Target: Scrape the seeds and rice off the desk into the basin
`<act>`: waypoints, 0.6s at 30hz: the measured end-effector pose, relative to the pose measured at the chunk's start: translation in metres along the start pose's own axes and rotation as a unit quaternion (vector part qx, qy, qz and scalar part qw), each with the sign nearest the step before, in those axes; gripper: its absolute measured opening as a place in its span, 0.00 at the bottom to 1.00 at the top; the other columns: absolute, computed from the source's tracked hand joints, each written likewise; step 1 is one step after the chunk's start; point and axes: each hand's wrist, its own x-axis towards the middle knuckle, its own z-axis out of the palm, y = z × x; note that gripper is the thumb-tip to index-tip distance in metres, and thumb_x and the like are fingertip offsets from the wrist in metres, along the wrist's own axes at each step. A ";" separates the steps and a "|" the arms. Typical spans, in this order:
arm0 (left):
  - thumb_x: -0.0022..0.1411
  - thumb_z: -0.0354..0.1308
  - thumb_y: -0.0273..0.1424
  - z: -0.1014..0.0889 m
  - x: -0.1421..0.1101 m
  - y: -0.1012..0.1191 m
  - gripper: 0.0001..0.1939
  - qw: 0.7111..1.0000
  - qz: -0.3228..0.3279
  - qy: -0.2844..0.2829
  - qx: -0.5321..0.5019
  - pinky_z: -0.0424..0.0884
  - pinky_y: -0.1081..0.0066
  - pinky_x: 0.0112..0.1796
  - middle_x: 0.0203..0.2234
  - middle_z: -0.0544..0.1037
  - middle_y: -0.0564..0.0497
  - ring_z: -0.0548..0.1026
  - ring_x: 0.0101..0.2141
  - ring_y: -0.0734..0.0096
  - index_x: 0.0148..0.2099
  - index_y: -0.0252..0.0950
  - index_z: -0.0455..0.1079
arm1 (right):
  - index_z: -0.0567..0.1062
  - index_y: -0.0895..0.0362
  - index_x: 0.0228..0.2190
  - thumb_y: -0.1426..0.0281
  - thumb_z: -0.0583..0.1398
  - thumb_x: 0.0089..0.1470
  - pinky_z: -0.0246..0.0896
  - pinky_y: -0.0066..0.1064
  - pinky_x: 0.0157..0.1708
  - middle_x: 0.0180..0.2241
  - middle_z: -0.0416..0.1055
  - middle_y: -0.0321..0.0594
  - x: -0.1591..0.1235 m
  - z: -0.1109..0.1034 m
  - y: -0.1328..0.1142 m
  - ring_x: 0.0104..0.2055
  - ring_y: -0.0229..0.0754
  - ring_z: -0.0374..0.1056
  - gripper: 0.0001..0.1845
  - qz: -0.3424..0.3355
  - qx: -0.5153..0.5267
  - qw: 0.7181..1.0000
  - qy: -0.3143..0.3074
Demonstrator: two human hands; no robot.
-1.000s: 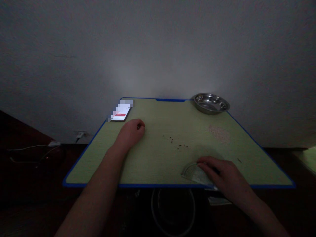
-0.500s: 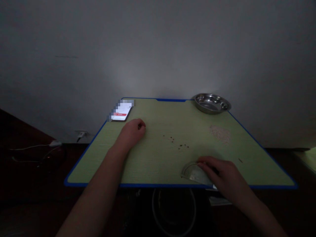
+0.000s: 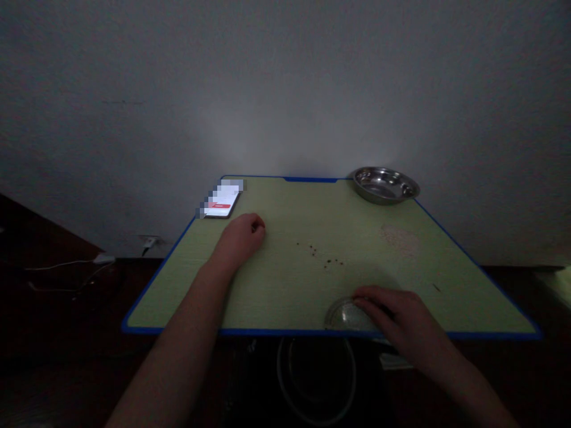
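Observation:
My right hand (image 3: 397, 309) pinches the edge of a clear semicircular protractor (image 3: 345, 314) at the near edge of the green table (image 3: 272, 285). Just beyond the protractor lie several small dark grains (image 3: 329, 261), scattered in a loose line. To the left, my left hand (image 3: 244, 235) rests on the tabletop, its fingers curled into a loose fist; nothing shows in the gap by the thumb. A spread patch of pale grains (image 3: 401, 241) lies farther right.
A shiny metal bowl (image 3: 386, 187) stands at the far right corner. A lit phone (image 3: 223, 200) lies at the far left edge. One thin dark sliver (image 3: 436, 288) is right of my right hand. Below the near edge, a round-rimmed container (image 3: 316, 380) shows dimly.
The protractor has shifted slightly toward the near edge with my right hand. My left hand stays in place on the table; the view has moved a little.

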 end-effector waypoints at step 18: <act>0.60 0.50 0.35 0.002 0.000 0.004 0.09 0.997 -0.055 0.054 -0.023 0.57 0.68 0.26 0.22 0.66 0.54 0.64 0.25 0.69 0.29 0.40 0.54 | 0.78 0.53 0.32 0.63 0.54 0.59 0.70 0.33 0.32 0.32 0.80 0.41 -0.019 0.005 -0.010 0.32 0.44 0.76 0.14 0.037 0.025 0.996 0.071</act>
